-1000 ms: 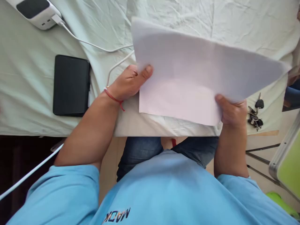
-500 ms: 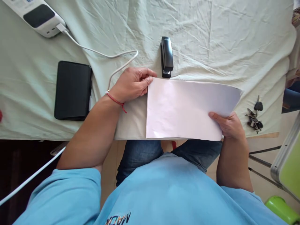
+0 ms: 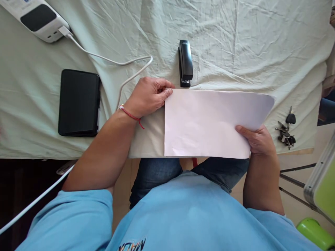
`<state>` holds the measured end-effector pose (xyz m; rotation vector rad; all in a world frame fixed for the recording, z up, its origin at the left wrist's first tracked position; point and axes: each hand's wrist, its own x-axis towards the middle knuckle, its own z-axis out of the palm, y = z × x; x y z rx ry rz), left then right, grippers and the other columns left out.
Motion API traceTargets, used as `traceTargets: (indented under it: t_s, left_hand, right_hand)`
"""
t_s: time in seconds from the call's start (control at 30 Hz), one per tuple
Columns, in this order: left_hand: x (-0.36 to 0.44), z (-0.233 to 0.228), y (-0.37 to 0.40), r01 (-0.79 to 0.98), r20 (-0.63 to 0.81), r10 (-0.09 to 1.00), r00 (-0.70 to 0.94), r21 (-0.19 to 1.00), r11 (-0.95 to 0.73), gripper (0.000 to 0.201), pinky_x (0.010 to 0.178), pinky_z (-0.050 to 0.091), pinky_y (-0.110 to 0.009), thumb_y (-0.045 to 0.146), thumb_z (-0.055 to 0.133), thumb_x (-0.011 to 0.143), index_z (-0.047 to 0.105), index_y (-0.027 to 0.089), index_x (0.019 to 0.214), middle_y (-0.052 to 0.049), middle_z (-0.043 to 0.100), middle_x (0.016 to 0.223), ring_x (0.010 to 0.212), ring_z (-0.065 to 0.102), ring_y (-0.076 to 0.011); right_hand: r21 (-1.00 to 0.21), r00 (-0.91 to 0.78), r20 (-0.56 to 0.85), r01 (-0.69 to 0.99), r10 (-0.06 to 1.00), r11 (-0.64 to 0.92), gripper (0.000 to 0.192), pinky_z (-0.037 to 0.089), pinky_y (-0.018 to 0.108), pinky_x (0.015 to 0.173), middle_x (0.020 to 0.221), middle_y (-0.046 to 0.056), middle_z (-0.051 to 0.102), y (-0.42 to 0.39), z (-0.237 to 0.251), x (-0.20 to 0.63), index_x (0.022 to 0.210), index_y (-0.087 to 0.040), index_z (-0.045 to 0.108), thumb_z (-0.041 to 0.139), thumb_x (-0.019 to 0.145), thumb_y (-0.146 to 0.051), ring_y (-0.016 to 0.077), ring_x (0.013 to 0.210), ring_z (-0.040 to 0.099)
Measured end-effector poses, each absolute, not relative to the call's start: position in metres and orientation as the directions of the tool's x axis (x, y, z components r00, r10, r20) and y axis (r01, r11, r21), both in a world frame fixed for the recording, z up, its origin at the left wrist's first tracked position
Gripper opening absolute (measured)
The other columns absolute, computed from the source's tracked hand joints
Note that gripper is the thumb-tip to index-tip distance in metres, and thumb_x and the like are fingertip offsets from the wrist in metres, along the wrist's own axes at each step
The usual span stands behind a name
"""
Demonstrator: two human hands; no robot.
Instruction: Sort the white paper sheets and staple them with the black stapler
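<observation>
A: What is the surface like?

B: A table under a creased pale green cloth (image 3: 235, 45), seen from above, with the person's blue shirt and jeans at the near edge.

A: Start at the left.

B: A white power strip (image 3: 36, 19) sits at the far left corner, and a white cable (image 3: 110, 62) runs from it across the cloth. Nearer lies a black wallet-like case (image 3: 78, 103), flat and closed.

A: And the hands?

B: The left hand (image 3: 148, 96), a red string on its wrist, pinches the far left corner of a stack of white paper (image 3: 209, 122) between thumb and fingertips. The paper lies flat at the table's near edge, long side across. Just beyond its far edge, close to the left fingertips, a black stapler (image 3: 185, 62) lies on the cloth, apart from the sheets.

A: The right one?

B: The right hand (image 3: 258, 141) grips the near right corner of the paper, thumb on top and fingers beneath.

A: Anything past it?

B: A bunch of keys (image 3: 286, 130) near the right edge.
</observation>
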<state>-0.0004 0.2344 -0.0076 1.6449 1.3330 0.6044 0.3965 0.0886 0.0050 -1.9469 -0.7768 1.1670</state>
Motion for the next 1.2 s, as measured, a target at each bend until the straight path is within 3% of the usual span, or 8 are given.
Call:
traceTargets:
  t_s: [0.27,0.4,0.6,0.77,0.9,1.0,1.1,1.2]
  left_hand:
    - [0.007,-0.002,0.235,0.453,-0.231,0.945,0.231,0.885,0.106,0.013,0.068,0.054,-0.037,0.038,0.074,0.093,0.078,0.026,0.093,-0.001,0.064,0.065,0.070,0.066,-0.0235]
    - [0.010,-0.006,0.236,0.481,-0.184,0.964,0.192,0.874,0.071,0.010,0.071,0.056,-0.036,0.035,0.074,0.092,0.077,0.026,0.090,-0.002,0.066,0.067,0.081,0.071,-0.0263]
    - [0.019,-0.009,0.249,0.558,-0.134,0.978,0.162,0.830,0.021,0.008,0.084,0.059,-0.039,0.032,0.073,0.093,0.078,0.025,0.092,-0.004,0.077,0.081,0.094,0.074,-0.0279]
    - [0.029,-0.013,0.256,0.583,-0.107,0.990,0.088,0.812,0.036,0.018,0.097,0.058,-0.043,0.039,0.078,0.097,0.080,0.027,0.110,-0.001,0.081,0.089,0.099,0.074,-0.0277]
    - [0.031,-0.020,0.247,0.535,-0.035,0.995,0.090,0.845,-0.019,0.047,0.115,0.054,-0.051,0.052,0.076,0.104,0.071,0.030,0.145,-0.003,0.085,0.118,0.129,0.072,-0.0334]
    - [0.030,-0.025,0.245,0.499,0.141,0.977,0.158,0.843,-0.202,0.066,0.138,0.040,-0.060,0.055,0.079,0.104,0.061,0.033,0.163,-0.005,0.078,0.157,0.164,0.054,-0.0392]
    - [0.028,-0.031,0.249,0.507,0.286,0.898,0.334,0.749,-0.428,0.066,0.153,0.022,-0.060,0.059,0.074,0.107,0.066,0.029,0.166,-0.005,0.063,0.183,0.181,0.039,-0.0376]
    - [0.028,-0.034,0.255,0.498,0.295,0.854,0.428,0.711,-0.496,0.058,0.154,0.023,-0.057,0.062,0.060,0.115,0.075,0.028,0.160,-0.003,0.066,0.183,0.180,0.046,-0.0327]
  right_hand:
    - [-0.801,0.423,-0.517,0.066,0.744,-0.595,0.054,0.072,0.039,0.062,0.088,0.003,0.091,0.095,0.016,0.391,0.084,-0.029,0.087,0.119,0.052,-0.058,0.0250,0.070,0.080]
    - [-0.822,0.422,-0.455,0.141,0.784,-0.552,0.057,0.063,0.033,0.055,0.078,0.003,0.086,0.106,0.023,0.394,0.088,-0.027,0.088,0.113,0.062,-0.071,0.0202,0.060,0.072]
    - [-0.856,0.421,-0.400,0.145,0.814,-0.496,0.057,0.064,0.033,0.067,0.082,0.004,0.086,0.124,0.025,0.402,0.097,-0.024,0.092,0.116,0.060,-0.060,0.0198,0.070,0.074]
    - [-0.870,0.471,-0.354,0.150,0.808,-0.469,0.058,0.063,0.035,0.065,0.084,0.006,0.086,0.142,0.024,0.411,0.094,-0.023,0.093,0.117,0.054,-0.057,0.0196,0.070,0.072]
    - [-0.892,0.477,-0.288,0.182,0.830,-0.414,0.050,0.063,0.035,0.068,0.090,0.007,0.089,0.150,0.017,0.427,0.093,-0.023,0.095,0.116,0.056,-0.051,0.0201,0.074,0.073]
    - [-0.896,0.473,-0.274,0.192,0.838,-0.401,0.045,0.061,0.034,0.069,0.094,0.007,0.090,0.149,0.010,0.434,0.094,-0.022,0.095,0.114,0.061,-0.047,0.0191,0.075,0.072]
    - [-0.891,0.470,-0.294,0.180,0.832,-0.416,0.041,0.059,0.034,0.068,0.093,0.006,0.089,0.144,0.006,0.433,0.093,-0.022,0.093,0.111,0.065,-0.047,0.0194,0.073,0.071]
    - [-0.892,0.455,-0.296,0.182,0.840,-0.413,0.038,0.057,0.034,0.066,0.092,0.005,0.089,0.141,0.007,0.428,0.092,-0.024,0.093,0.108,0.066,-0.046,0.0191,0.072,0.069]
